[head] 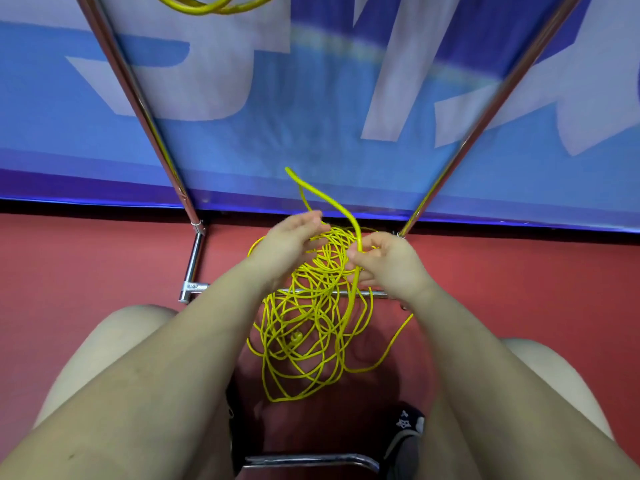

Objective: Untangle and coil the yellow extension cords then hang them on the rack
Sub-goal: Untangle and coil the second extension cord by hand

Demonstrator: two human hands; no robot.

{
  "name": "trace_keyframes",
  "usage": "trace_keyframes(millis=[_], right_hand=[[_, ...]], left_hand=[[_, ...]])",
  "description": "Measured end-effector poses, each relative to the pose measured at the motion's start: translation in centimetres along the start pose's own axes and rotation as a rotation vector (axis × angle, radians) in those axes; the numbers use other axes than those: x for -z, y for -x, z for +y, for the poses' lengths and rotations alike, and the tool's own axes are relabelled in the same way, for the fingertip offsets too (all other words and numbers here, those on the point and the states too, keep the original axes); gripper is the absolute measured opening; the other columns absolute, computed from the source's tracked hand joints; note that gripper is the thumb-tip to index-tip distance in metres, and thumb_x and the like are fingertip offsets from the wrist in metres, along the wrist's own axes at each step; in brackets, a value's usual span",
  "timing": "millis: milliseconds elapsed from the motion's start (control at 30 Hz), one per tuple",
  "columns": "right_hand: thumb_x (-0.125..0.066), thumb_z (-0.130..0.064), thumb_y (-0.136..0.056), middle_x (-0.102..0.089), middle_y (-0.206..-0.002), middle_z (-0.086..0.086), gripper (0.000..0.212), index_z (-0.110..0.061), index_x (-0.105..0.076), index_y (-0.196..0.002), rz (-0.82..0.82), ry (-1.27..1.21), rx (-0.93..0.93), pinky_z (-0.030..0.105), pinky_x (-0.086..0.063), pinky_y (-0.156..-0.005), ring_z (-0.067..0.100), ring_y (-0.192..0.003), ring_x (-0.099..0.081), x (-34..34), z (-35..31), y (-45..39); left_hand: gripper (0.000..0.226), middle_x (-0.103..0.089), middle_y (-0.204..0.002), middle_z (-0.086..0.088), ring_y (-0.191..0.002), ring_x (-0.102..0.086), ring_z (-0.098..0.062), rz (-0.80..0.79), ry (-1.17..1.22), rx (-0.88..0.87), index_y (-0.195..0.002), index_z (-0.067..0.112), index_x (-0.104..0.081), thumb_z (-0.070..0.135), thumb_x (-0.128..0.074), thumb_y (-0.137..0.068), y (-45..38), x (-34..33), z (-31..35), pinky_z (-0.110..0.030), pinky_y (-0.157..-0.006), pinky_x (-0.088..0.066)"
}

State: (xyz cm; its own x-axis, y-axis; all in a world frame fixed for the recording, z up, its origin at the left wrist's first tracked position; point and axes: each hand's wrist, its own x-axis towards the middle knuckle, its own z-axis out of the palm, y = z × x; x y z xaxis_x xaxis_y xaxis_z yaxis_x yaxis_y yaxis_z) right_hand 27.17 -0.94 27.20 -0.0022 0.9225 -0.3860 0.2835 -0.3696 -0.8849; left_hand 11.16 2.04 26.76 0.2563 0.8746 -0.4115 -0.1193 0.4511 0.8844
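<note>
The yellow cord tangle [308, 317] lies heaped on the red floor [86, 258] between the rack's [138, 98] legs, mostly unsorted. The right hand [388, 265] pinches one raised strand; the left hand [291, 247], at its nine o'clock, curls into the loops. At twelve o'clock a coil [207, 5] already hangs, so I judge coiling and hanging this heap remains.

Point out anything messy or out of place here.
The yellow cord is a loose tangle on the red floor instead of coiled. The right hand pinches one strand; the left hand works in the loops. A coil already hangs above.
</note>
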Motion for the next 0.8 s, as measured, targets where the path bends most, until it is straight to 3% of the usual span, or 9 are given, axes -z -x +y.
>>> trace_keyframes(millis=[67,133,200,300,367,433,567,700,800], right_hand=[[-0.059,-0.016,-0.09,-0.066,-0.076,0.008,0.008,-0.016,-0.056,-0.083,0.073,-0.149,-0.028,0.027,-0.055,-0.06,0.015,-0.056,-0.066,0.1,-0.3,-0.1],[-0.059,-0.018,-0.091,-0.066,-0.078,0.007,0.008,-0.015,-0.056,-0.084,0.161,-0.327,-0.065,0.027,-0.055,-0.063,0.015,-0.058,-0.067,0.4,-0.4,-0.3],[-0.057,-0.02,-0.092,-0.066,-0.081,0.004,0.01,-0.013,-0.054,-0.085,0.202,-0.478,-0.105,0.026,-0.056,-0.065,0.016,-0.066,-0.068,0.8,-0.4,-0.5],[-0.055,-0.02,-0.093,-0.065,-0.094,0.006,0.014,-0.008,-0.054,-0.099,0.149,-0.612,-0.1,0.025,-0.057,-0.068,0.021,-0.085,-0.067,1.1,-0.4,-0.8],[-0.056,-0.021,-0.093,-0.063,-0.098,0.004,0.024,-0.01,-0.053,-0.113,0.117,-0.461,-0.066,0.027,-0.055,-0.076,0.021,-0.094,-0.065,1.1,-0.3,-0.9],[-0.059,-0.022,-0.09,-0.063,-0.097,0.0,0.033,-0.015,-0.051,-0.121,0.072,-0.135,-0.005,0.029,-0.05,-0.084,0.014,-0.093,-0.063,0.9,0.2,-0.7],[-0.065,-0.019,-0.086,-0.061,-0.086,-0.003,0.033,-0.01,-0.058,-0.117,-0.232,0.354,0.006,0.032,-0.048,-0.088,0.011,-0.086,-0.058,-0.2,1.9,-0.1],[-0.066,-0.016,-0.085,-0.057,-0.08,-0.006,0.015,-0.023,-0.058,-0.095,-0.251,0.478,0.04,0.041,-0.051,-0.087,0.018,-0.081,-0.059,-0.1,2.4,0.2],[-0.07,-0.016,-0.082,-0.055,-0.071,-0.008,0.025,-0.03,-0.051,-0.075,-0.195,0.484,0.095,0.038,-0.05,-0.078,0.017,-0.072,-0.056,0.2,1.9,0.4]], left_hand=[[0.024,-0.059,-0.119,0.001,-0.113,-0.055,-0.016,-0.179,-0.25,0.062,-0.118,0.026,-0.054,0.026,-0.038,-0.101,0.4,-0.6,-1.2,-0.035,-0.098,-0.038],[0.021,-0.061,-0.114,-0.001,-0.104,-0.057,-0.012,-0.312,-0.388,0.103,-0.11,0.023,-0.057,0.026,-0.038,-0.101,0.8,-1.1,-2.3,-0.028,-0.093,-0.04],[0.019,-0.063,-0.105,-0.005,-0.082,-0.059,0.002,-0.344,-0.505,0.069,-0.109,0.013,-0.057,0.021,-0.043,-0.1,0.9,-1.3,-2.9,-0.009,-0.074,-0.042],[0.01,-0.062,-0.094,-0.01,-0.066,-0.057,0.004,-0.298,-0.561,-0.027,-0.101,0.008,-0.052,0.007,-0.043,-0.099,0.6,-1.1,-3.0,-0.007,-0.059,-0.041],[0.015,-0.062,-0.084,-0.005,-0.064,-0.058,0.001,-0.227,-0.523,-0.078,-0.091,0.013,-0.052,0.006,-0.042,-0.099,0.4,-0.9,-2.6,-0.015,-0.062,-0.045],[0.018,-0.062,-0.08,0.001,-0.065,-0.06,-0.004,-0.137,-0.416,-0.086,-0.087,0.018,-0.052,0.01,-0.041,-0.1,0.4,-0.7,-2.1,-0.027,-0.066,-0.045],[0.017,-0.062,-0.083,0.001,-0.064,-0.064,-0.002,0.032,-0.187,-0.119,-0.092,0.021,-0.051,0.013,-0.039,-0.101,0.4,-0.4,-0.8,-0.024,-0.059,-0.05],[0.014,-0.062,-0.086,-0.001,-0.062,-0.067,-0.004,0.149,0.084,-0.085,-0.091,0.017,-0.05,0.014,-0.04,-0.101,0.1,0.1,0.1,-0.023,-0.053,-0.054],[0.011,-0.063,-0.091,-0.001,-0.068,-0.068,-0.006,0.163,0.2,-0.061,-0.092,0.016,-0.05,0.018,-0.043,-0.1,0.1,0.1,0.5,-0.021,-0.053,-0.056]])
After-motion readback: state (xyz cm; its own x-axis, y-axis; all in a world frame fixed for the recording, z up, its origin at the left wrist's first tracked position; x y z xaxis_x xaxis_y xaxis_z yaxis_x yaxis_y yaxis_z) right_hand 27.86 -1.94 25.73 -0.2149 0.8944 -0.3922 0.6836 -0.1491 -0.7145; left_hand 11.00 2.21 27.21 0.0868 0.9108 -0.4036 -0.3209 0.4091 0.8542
